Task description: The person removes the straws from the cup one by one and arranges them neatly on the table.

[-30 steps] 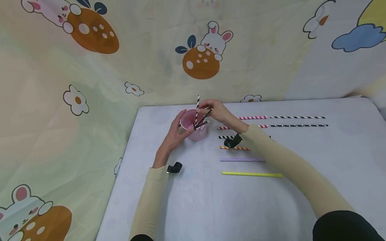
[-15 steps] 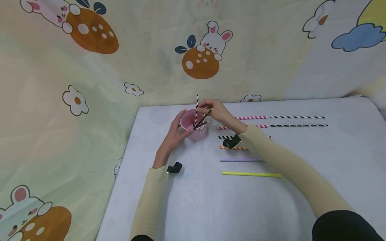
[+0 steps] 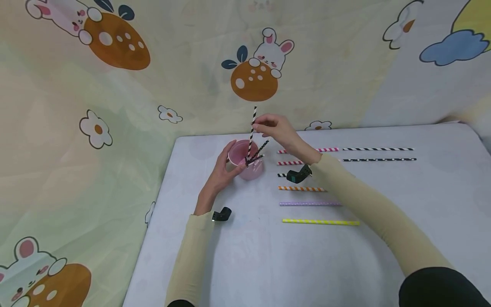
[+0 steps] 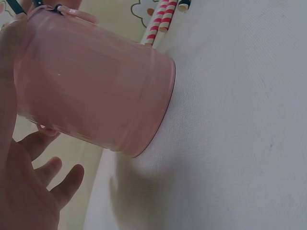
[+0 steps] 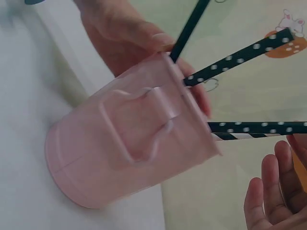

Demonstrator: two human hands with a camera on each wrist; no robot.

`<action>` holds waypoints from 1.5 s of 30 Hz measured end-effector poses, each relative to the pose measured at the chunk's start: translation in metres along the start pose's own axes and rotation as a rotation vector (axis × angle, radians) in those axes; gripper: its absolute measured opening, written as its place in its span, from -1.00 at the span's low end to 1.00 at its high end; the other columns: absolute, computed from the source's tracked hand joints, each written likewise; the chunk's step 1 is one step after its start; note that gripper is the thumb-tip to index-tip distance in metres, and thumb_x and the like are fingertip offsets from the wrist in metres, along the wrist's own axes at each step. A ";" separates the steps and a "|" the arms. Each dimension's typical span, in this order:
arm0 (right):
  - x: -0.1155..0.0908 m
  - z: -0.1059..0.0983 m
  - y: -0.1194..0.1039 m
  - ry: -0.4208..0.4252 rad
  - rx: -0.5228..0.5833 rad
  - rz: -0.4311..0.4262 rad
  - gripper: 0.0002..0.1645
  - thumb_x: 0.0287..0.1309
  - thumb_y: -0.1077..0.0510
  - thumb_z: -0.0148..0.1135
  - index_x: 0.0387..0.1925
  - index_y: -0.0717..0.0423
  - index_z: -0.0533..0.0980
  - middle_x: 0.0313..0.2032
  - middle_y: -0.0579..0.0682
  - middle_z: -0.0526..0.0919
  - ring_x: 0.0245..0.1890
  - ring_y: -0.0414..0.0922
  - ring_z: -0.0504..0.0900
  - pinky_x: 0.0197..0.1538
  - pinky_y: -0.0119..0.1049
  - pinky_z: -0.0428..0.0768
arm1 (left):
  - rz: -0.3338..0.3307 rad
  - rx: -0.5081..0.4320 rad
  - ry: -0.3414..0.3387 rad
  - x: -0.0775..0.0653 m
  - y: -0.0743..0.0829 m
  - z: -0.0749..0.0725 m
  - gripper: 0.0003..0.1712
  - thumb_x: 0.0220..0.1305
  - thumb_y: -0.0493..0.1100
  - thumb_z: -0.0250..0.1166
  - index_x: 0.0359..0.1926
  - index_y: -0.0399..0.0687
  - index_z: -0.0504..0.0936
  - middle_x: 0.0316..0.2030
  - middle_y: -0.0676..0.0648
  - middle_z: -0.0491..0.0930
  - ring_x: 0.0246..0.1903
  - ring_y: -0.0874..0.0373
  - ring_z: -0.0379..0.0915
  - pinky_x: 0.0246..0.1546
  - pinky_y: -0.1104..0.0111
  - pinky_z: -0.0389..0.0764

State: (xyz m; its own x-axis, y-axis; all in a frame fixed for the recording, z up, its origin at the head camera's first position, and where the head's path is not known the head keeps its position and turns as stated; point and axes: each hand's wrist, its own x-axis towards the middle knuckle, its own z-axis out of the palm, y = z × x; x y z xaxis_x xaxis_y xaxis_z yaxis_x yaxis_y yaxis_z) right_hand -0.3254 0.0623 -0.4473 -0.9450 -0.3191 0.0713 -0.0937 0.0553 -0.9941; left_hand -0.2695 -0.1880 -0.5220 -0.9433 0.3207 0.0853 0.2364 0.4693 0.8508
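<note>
A pink mug (image 3: pixel 251 172) with a side handle stands near the back of the table, and my left hand (image 3: pixel 224 168) grips it at the rim. In the left wrist view several of that hand's fingers (image 4: pixel 69 187) spread beside the mug. My right hand (image 3: pixel 281 130) is above the mug, pinching a black-and-white striped paper straw (image 3: pixel 255 113), whose lower end is still down inside it. Black straws with white dots (image 5: pixel 240 55) lean out over the rim, along with a dark straw (image 5: pixel 189 31) beside the left thumb.
On the white table (image 3: pixel 245 256), to the right of the mug, several paper straws lie in rows: pink, red, orange, purple (image 3: pixel 307 204) and yellow (image 3: pixel 320 221). Two black-and-white straws (image 3: pixel 377 149) lie farther right. A patterned cloth (image 3: pixel 192 64) hangs behind the table.
My right hand has risen, and the striped straw has come up with it, standing higher out of the mug. My left hand and the mug hold their place.
</note>
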 end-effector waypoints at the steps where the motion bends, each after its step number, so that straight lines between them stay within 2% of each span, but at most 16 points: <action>1: 0.000 -0.002 -0.002 0.006 0.012 -0.006 -0.69 0.32 0.05 0.31 0.00 0.12 0.61 -0.10 -0.05 0.67 -0.04 -0.07 0.59 0.06 -0.19 0.62 | 0.000 0.001 0.001 0.000 0.000 0.000 -0.01 0.19 0.35 0.33 0.53 0.60 -0.01 0.53 0.08 0.09 0.51 0.08 0.00 0.46 -0.04 0.24; 5: -0.002 -0.010 -0.010 0.027 0.052 -0.034 -0.70 0.32 0.07 0.30 0.01 0.12 0.61 -0.08 -0.08 0.65 0.00 0.00 0.57 0.06 -0.24 0.63 | 0.004 0.010 0.001 0.001 0.000 0.000 -0.01 0.18 0.37 0.32 0.53 0.60 -0.01 0.52 0.08 0.10 0.51 0.08 0.01 0.45 -0.03 0.26; 11: -0.005 -0.025 -0.024 0.072 0.081 -0.081 -0.73 0.32 0.07 0.31 -0.03 0.10 0.63 -0.13 -0.07 0.65 -0.06 -0.06 0.58 0.02 -0.28 0.64 | -0.002 0.011 0.001 0.001 -0.001 0.001 -0.01 0.19 0.36 0.32 0.53 0.60 -0.01 0.52 0.09 0.10 0.51 0.08 0.00 0.46 -0.03 0.26; 18: -0.015 -0.044 -0.042 0.126 0.127 -0.130 -0.71 0.30 0.09 0.32 -0.03 0.15 0.63 -0.12 0.00 0.62 -0.07 -0.04 0.58 0.00 -0.34 0.65 | 0.005 0.008 0.004 0.000 -0.001 0.001 0.01 0.19 0.35 0.32 0.55 0.50 0.00 0.51 0.06 0.12 0.50 0.06 0.02 0.45 -0.03 0.27; 23: -0.028 -0.061 -0.050 0.171 0.168 -0.178 -0.72 0.29 0.11 0.33 -0.04 0.16 0.64 -0.14 0.01 0.66 -0.09 -0.05 0.60 -0.05 -0.38 0.65 | 0.006 0.008 0.006 0.000 -0.002 0.001 0.01 0.17 0.39 0.31 0.54 0.52 0.00 0.51 0.05 0.12 0.50 0.07 0.03 0.45 -0.02 0.26; 28: -0.047 -0.086 -0.062 0.226 0.284 -0.276 -0.75 0.26 0.24 0.33 -0.06 0.26 0.64 -0.14 0.06 0.69 -0.15 -0.06 0.61 -0.08 -0.35 0.65 | 0.007 0.007 0.007 0.001 -0.003 0.000 0.02 0.13 0.48 0.28 0.53 0.59 0.01 0.52 0.07 0.12 0.50 0.10 0.02 0.47 -0.01 0.24; 30: -0.054 -0.096 -0.067 0.250 0.275 -0.314 -0.76 0.24 0.28 0.33 -0.06 0.29 0.63 -0.14 0.09 0.70 -0.18 -0.06 0.61 -0.09 -0.35 0.64 | 0.014 0.004 0.007 0.002 -0.002 0.000 0.04 0.12 0.50 0.28 0.53 0.56 0.01 0.52 0.07 0.12 0.50 0.10 0.02 0.47 -0.01 0.24; 32: -0.062 -0.104 -0.070 0.267 0.214 -0.332 -0.75 0.23 0.30 0.34 -0.07 0.32 0.63 -0.15 0.10 0.69 -0.21 -0.04 0.60 -0.11 -0.36 0.63 | 0.020 0.004 0.006 0.002 -0.001 -0.001 0.05 0.12 0.50 0.28 0.54 0.52 0.02 0.52 0.06 0.12 0.50 0.10 0.02 0.46 -0.01 0.25; 33: -0.067 -0.108 -0.071 0.271 0.146 -0.330 -0.75 0.23 0.29 0.34 -0.07 0.31 0.63 -0.15 0.08 0.69 -0.20 -0.04 0.59 -0.11 -0.37 0.62 | 0.023 0.003 0.007 0.002 -0.001 -0.001 0.05 0.12 0.49 0.28 0.54 0.50 0.02 0.52 0.06 0.13 0.50 0.09 0.03 0.46 -0.01 0.25; 38: -0.092 -0.122 -0.070 0.245 -0.329 -0.225 -0.77 0.28 0.14 0.34 -0.07 0.13 0.67 -0.15 -0.16 0.69 -0.16 -0.16 0.57 -0.13 -0.53 0.54 | 0.031 0.008 0.008 0.003 -0.002 -0.001 0.04 0.14 0.46 0.29 0.55 0.49 0.02 0.52 0.05 0.13 0.50 0.07 0.03 0.45 -0.03 0.26; 41: -0.107 -0.126 -0.066 0.165 -0.573 -0.170 -0.77 0.31 0.06 0.32 -0.05 0.02 0.67 -0.15 -0.25 0.67 -0.13 -0.32 0.56 -0.09 -0.63 0.48 | 0.026 0.011 0.006 0.003 -0.003 -0.001 0.04 0.14 0.47 0.28 0.55 0.50 0.01 0.52 0.05 0.12 0.51 0.06 0.02 0.46 -0.04 0.25; 45: -0.124 -0.129 -0.062 0.022 -0.767 -0.176 -0.80 0.28 0.12 0.34 -0.06 -0.01 0.66 -0.16 -0.22 0.67 -0.16 -0.40 0.54 -0.05 -0.67 0.46 | 0.022 0.011 0.005 0.003 -0.004 0.000 0.05 0.12 0.49 0.27 0.55 0.50 0.01 0.52 0.06 0.11 0.51 0.06 0.02 0.46 -0.03 0.25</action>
State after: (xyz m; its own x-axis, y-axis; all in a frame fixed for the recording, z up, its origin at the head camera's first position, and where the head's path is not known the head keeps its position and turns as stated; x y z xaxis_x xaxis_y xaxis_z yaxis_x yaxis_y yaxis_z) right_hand -0.2423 0.2201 -0.3837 -0.9016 -0.3651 0.2318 -0.4246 0.6458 -0.6345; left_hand -0.2729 -0.1890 -0.5251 -0.9390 0.3270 0.1062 0.2595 0.4716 0.8427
